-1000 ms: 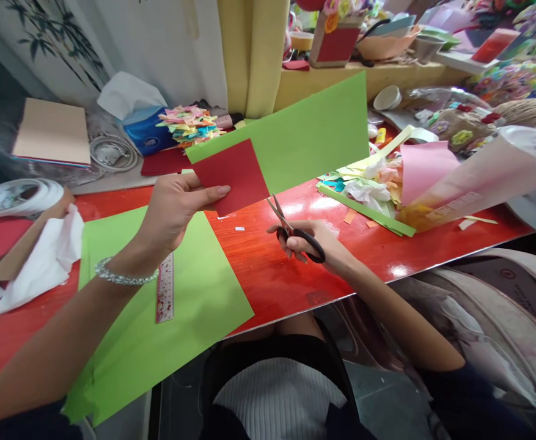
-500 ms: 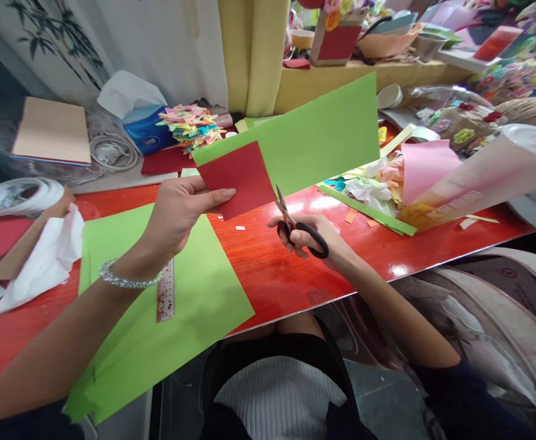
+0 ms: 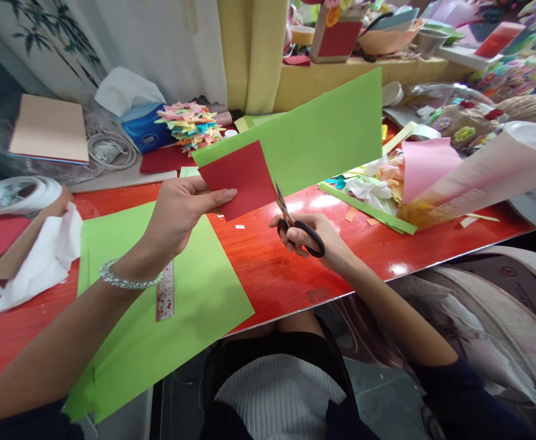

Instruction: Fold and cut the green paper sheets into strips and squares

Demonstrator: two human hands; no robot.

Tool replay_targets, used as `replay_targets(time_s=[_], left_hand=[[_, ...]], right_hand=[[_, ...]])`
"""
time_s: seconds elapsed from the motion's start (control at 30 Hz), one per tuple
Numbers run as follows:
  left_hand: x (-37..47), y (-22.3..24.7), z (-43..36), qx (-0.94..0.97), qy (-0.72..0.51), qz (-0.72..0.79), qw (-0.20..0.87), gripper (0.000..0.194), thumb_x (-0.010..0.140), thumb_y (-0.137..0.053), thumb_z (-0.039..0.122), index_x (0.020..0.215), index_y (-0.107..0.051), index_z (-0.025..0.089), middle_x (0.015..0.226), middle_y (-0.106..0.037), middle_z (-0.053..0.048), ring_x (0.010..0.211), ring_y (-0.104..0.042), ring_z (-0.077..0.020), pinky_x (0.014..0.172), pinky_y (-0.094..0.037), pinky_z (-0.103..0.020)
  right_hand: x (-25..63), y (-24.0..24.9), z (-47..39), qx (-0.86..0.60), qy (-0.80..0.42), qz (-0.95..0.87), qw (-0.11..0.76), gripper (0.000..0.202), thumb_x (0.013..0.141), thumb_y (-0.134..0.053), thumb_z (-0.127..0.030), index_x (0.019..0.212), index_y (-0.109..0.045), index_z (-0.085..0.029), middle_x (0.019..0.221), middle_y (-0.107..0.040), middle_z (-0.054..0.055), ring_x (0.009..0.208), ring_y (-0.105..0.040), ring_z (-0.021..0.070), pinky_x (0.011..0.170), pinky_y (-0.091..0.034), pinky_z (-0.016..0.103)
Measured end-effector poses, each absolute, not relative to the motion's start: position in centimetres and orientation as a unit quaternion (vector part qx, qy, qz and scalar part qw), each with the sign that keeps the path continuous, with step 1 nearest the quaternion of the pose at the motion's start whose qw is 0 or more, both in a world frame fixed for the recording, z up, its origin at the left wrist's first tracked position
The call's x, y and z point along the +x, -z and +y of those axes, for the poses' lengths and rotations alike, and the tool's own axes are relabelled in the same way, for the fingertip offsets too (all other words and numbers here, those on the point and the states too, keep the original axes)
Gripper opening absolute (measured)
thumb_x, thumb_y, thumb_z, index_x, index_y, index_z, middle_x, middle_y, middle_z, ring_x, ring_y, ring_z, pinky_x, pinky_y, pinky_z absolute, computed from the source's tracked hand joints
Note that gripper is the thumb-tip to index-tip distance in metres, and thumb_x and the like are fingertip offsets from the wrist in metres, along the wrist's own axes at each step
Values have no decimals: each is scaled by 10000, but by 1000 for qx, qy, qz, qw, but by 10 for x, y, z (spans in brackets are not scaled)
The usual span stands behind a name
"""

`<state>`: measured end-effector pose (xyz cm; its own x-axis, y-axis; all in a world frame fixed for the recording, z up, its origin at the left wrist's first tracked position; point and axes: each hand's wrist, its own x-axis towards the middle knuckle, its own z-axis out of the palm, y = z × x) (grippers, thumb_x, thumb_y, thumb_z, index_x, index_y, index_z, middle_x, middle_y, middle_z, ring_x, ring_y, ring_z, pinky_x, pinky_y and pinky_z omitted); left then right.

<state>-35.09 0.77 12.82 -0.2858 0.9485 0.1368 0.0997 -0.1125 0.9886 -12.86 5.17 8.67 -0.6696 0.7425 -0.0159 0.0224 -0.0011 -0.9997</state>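
My left hand (image 3: 180, 211) pinches a red paper square (image 3: 244, 183) together with a long green paper strip (image 3: 332, 131), the red lying over the strip's left end. In my right hand (image 3: 316, 238) are black-handled scissors (image 3: 286, 214), fingers through the loops. Their blade tips touch the lower edge of the green strip, just beside the red square's right side. Both papers are held up above the red table (image 3: 268, 275). Below my left forearm, a large green sheet (image 3: 203, 305) lies flat with a small patterned ruler (image 3: 165, 293) on it.
Paper scraps (image 3: 373, 186) and a thin green strip (image 3: 368, 208) lie at the right, beside a rolled plastic bag (image 3: 483, 177). A blue tissue pack (image 3: 143, 125) and folded paper pieces (image 3: 189, 125) stand at the back. White tissue (image 3: 43, 263) is at the left.
The right end of the green strip has risen slightly. The scissors and my right hand have shifted very little; both hands keep their holds.
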Motion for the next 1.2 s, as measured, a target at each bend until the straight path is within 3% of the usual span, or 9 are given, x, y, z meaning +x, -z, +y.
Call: replay_targets(time_s=[0.2,0.73,0.93,1.2], left_hand=[[-351,-129,8,462,-578,562,369,181,612,-811,274,724,-720,164,809,-723,-34,858,-697,-247,734,-597,-352],[-353,-127,7,463,-548,562,411,220,601,-829,270,772,-746,159,839,-739,-62,803,-707,-250,732,-598,-375],[-350,-128,5,455,-527,579,424,174,581,-835,277,665,-731,165,718,-728,-46,720,-701,-235,663,-605,-344],[-349,-126,5,446,-520,575,447,171,596,-826,275,680,-740,152,736,-736,-60,709,-696,-223,667,-594,-327]], right_hand=[[-133,-80,47,-296,-619,-649,328,364,705,-731,-528,742,-617,-184,562,-473,-42,489,-433,72,460,-322,233],[-139,-79,41,-326,-612,-628,353,363,690,-743,-530,733,-623,-190,549,-454,-46,460,-423,70,427,-311,236],[-143,-80,40,-316,-615,-623,366,365,733,-706,-533,701,-623,-180,555,-474,-38,485,-438,71,453,-317,233],[-140,-77,42,-322,-631,-609,355,326,736,-724,-493,709,-636,-180,534,-488,-38,450,-438,75,427,-289,242]])
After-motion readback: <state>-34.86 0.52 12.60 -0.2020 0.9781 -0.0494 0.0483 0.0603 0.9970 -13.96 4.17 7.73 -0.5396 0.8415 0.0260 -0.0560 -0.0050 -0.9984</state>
